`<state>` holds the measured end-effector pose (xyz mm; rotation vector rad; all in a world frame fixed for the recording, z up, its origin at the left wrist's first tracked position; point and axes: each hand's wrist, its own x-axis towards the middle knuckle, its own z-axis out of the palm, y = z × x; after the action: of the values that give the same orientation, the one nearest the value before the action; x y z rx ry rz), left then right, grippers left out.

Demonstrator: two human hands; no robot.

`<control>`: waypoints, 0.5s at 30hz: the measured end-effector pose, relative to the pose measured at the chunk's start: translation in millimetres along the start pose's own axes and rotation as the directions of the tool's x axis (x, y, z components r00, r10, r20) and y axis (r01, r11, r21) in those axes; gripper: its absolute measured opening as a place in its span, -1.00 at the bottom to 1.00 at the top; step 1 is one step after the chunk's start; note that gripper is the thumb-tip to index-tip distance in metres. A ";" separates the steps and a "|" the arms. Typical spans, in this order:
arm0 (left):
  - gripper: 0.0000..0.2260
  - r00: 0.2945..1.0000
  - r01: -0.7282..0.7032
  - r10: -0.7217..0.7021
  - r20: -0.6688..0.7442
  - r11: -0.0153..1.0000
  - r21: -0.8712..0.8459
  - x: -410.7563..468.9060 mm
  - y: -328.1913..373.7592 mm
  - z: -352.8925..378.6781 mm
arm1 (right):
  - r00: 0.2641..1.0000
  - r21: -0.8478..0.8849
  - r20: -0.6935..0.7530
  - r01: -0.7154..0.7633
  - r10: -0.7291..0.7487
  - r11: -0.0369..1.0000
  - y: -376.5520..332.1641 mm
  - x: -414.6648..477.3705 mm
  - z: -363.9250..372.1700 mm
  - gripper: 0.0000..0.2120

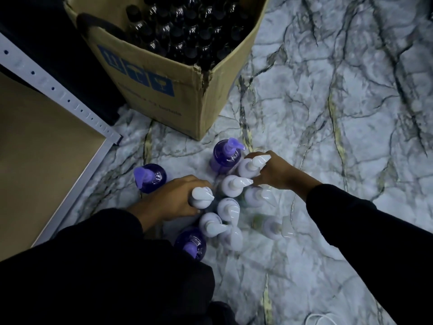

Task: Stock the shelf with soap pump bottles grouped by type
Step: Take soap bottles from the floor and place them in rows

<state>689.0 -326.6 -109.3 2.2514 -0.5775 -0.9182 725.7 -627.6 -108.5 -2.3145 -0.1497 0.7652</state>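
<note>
Several white pump bottles stand clustered on the marble floor. My left hand grips one white bottle at the cluster's left side. My right hand holds another white bottle at the cluster's far edge. Three purple pump bottles stand around them: one at the back, one to the left, one near my knee. The beige shelf board with its grey metal frame lies at the left.
A cardboard box full of dark bottles stands behind the cluster. The shelf's perforated metal rail runs diagonally at the left. Bare marble floor stretches to the right. A white cable lies at the bottom edge.
</note>
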 end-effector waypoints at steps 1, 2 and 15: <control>-0.54 1.000 0.002 -0.002 -0.018 1.000 -0.013 -5.6 2.9 -4.1 | 1.000 0.009 -0.024 0.005 -0.005 1.000 -0.2 -5.8 -3.5 -0.72; -0.54 0.999 -0.001 0.000 -0.038 1.000 -0.023 -10.9 6.0 -8.8 | 0.999 0.012 -0.044 0.019 -0.018 1.000 -2.5 -12.7 -7.9 -0.70; -0.42 0.875 -0.037 -0.038 -0.482 0.989 -0.145 -135.7 121.6 -118.8 | 0.948 0.148 -0.225 0.262 -0.226 0.954 -144.0 -115.0 -97.9 -0.46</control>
<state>667.8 -285.5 103.3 2.2241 -0.2664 -0.3491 700.9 -609.7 97.9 -2.1393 -0.2611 0.3940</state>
